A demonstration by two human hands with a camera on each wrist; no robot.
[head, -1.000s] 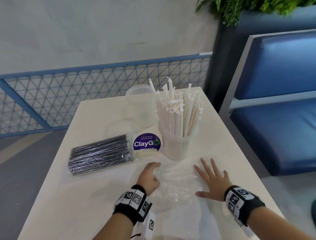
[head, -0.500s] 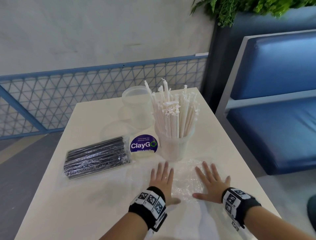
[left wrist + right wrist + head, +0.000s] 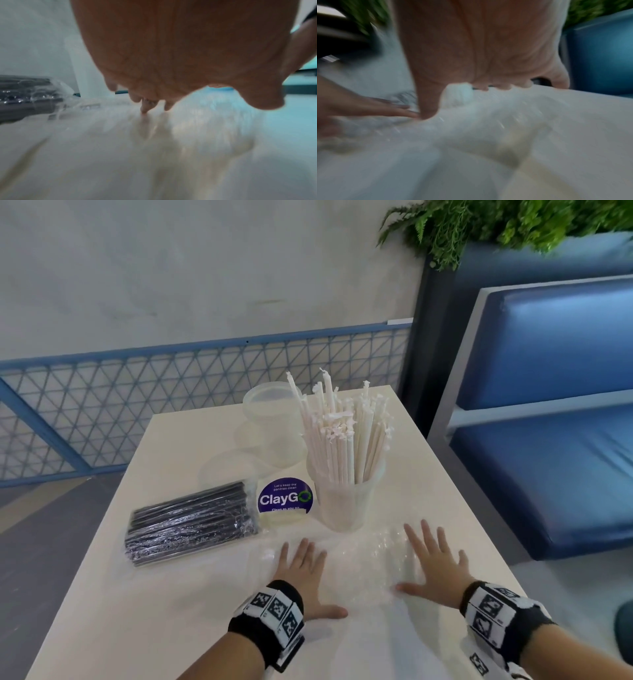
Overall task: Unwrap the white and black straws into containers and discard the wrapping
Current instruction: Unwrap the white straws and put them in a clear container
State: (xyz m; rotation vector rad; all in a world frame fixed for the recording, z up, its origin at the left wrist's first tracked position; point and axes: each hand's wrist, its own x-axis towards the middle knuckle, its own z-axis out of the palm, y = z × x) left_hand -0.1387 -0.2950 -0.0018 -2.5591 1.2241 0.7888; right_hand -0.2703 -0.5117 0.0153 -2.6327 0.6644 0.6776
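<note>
Both hands, the left hand (image 3: 301,573) and the right hand (image 3: 435,565), lie flat with fingers spread on the empty clear wrapping (image 3: 363,570) on the desk (image 3: 137,611), a light, slippery, crinkly film probably best gathered at its edges.

On the table (image 3: 428,474), the left hand (image 3: 301,573) and right hand (image 3: 435,566) lie flat, fingers straight and spread, pressing a clear wrapper (image 3: 363,570) that spans the gap between them. Just beyond the hands, a clear cup (image 3: 344,508) holds the white straws (image 3: 342,440) upright; a round ClayGo sticker (image 3: 285,497) lies beside it, and the black straws (image 3: 191,523), still in clear wrapping, lie flat to the left. 2 more clear containers (image 3: 270,419) stand behind the cup, near the table's far edge.
</note>
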